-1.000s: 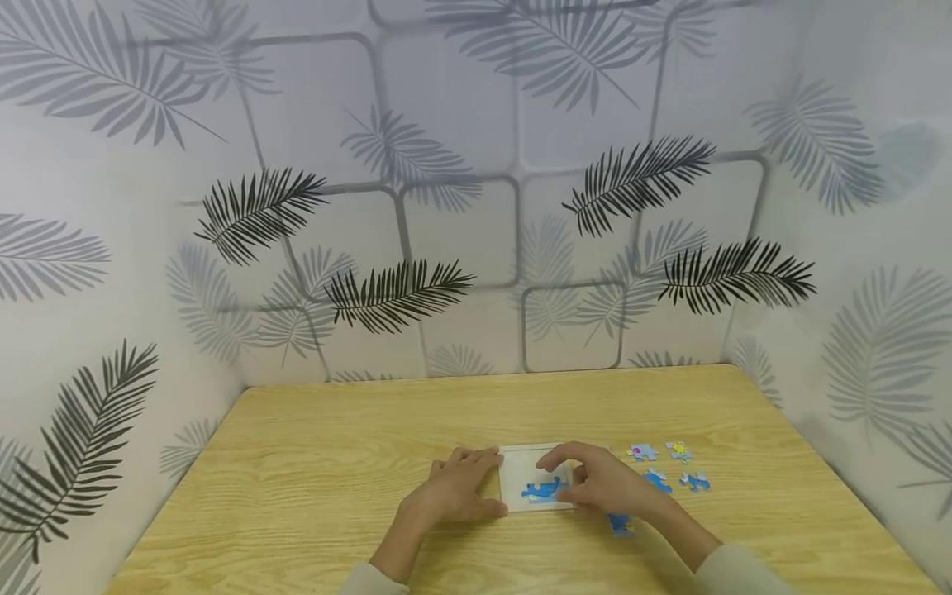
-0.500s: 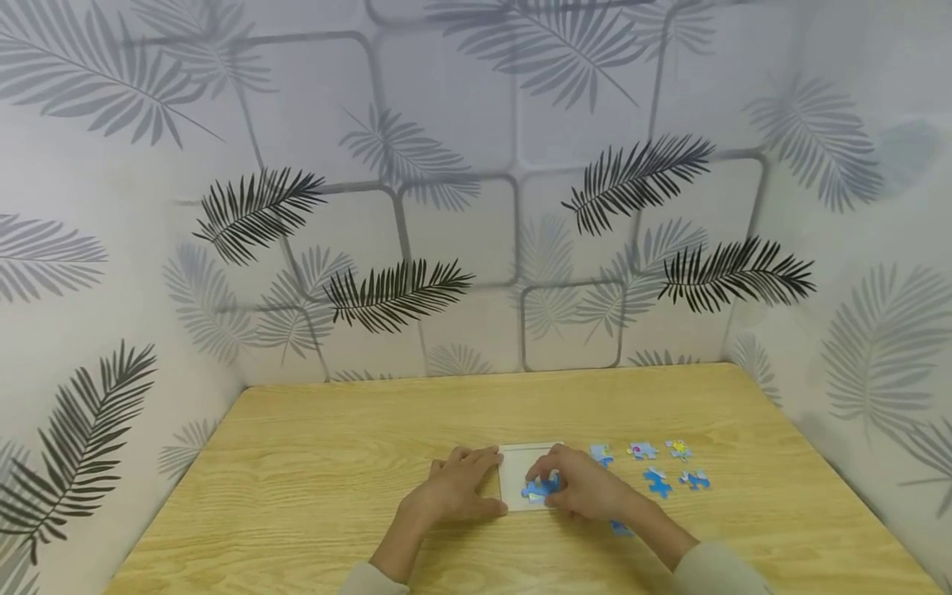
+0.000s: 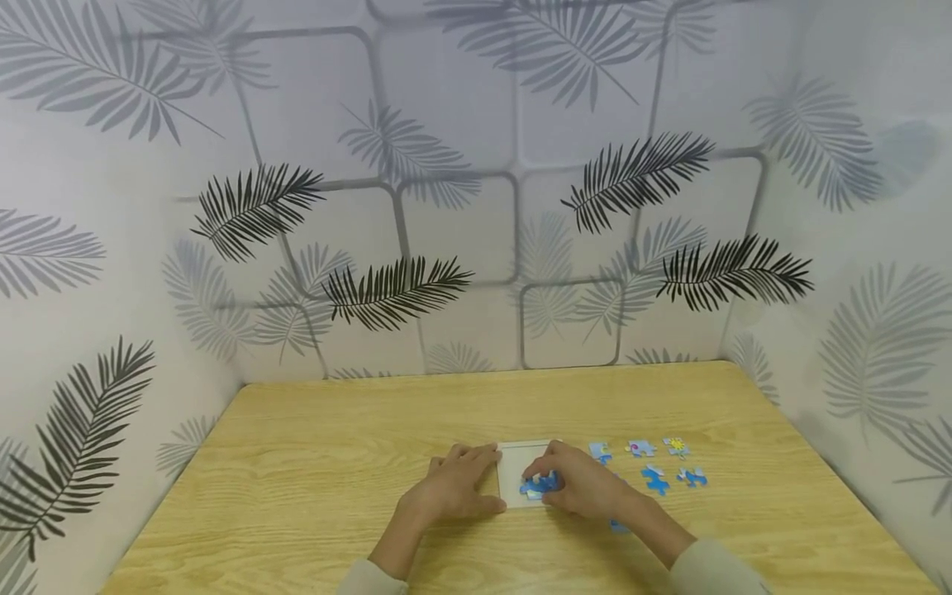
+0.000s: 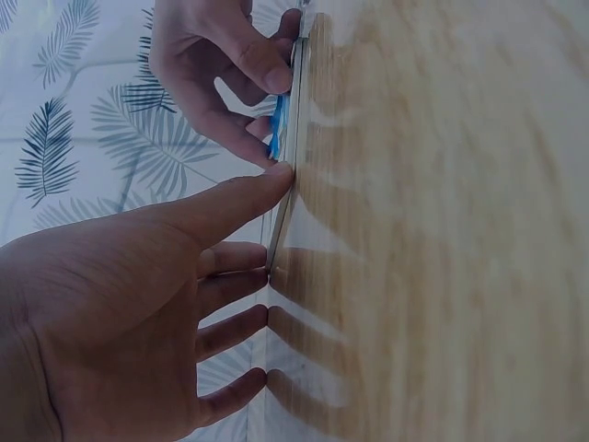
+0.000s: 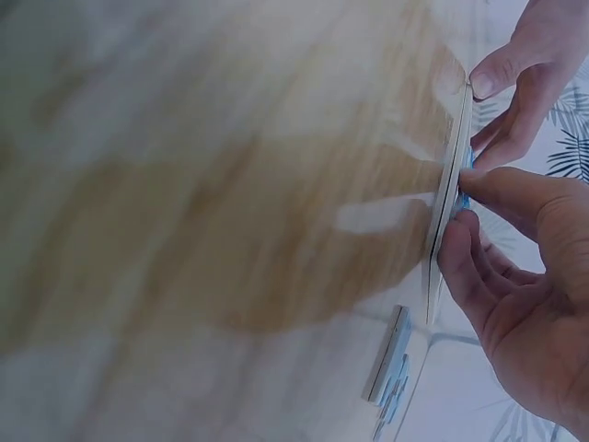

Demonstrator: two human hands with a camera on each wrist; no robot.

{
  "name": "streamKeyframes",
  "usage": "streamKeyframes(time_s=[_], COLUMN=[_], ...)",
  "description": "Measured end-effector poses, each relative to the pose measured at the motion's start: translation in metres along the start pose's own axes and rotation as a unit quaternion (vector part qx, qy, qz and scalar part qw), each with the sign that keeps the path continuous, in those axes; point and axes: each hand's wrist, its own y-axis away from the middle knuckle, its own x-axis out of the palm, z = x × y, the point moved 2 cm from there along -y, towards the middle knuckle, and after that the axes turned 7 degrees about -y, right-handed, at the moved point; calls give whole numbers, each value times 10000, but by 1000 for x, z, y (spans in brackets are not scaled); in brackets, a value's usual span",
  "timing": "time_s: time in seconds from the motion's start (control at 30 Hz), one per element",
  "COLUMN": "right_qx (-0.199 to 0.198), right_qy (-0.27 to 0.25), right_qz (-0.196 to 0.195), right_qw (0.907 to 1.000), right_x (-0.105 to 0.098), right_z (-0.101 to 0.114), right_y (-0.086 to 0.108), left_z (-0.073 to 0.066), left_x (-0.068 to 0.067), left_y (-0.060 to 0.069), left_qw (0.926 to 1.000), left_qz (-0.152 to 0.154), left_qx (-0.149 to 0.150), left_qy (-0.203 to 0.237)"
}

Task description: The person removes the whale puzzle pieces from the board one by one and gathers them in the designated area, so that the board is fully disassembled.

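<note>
A flat white puzzle tray (image 3: 515,459) lies on the wooden table between the two hands. My left hand (image 3: 457,482) rests at its left edge, thumb against the near corner and fingers spread with tips toward the table, as the left wrist view shows. My right hand (image 3: 583,482) is over the tray's right part and pinches a blue puzzle piece (image 3: 537,486) between thumb and fingers. That piece lies low against the tray, over a paler patch. The right hand hides the tray's right side. From the side, blue edges (image 4: 279,124) show under the right fingertips.
Right of the tray lie several loose puzzle pieces: one with a yellow sun (image 3: 677,447), one with a pink spot (image 3: 641,448), and blue-and-white ones (image 3: 655,479), (image 3: 692,477). Another blue piece (image 3: 619,525) sits partly under the right wrist. A leaf-patterned wall (image 3: 461,314) borders the table.
My right hand has moved left over the tray and closed its fingertips on the blue puzzle piece, uncovering a loose piece behind it. The left hand has stayed put.
</note>
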Motion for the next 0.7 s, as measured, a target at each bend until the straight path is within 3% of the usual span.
streamKeyframes(time_s=[0.13,0.47,0.7], right_qx=[45,-11,-1], right_qy=[90,805,398], right_qz=[-17,-235,-320], right_qw=[9999,9965,9987], right_x=[0,0,-6], right_z=[1,3,-2], right_y=[0,-2,2], left_z=[1,-7,0], left_x=[2,-9,1], left_y=[-1,3,-2], left_qw=[10000,9999,10000], left_qz=[-51,106,32], left_qx=[-24,-56,-57], left_qy=[-51,-13,-73])
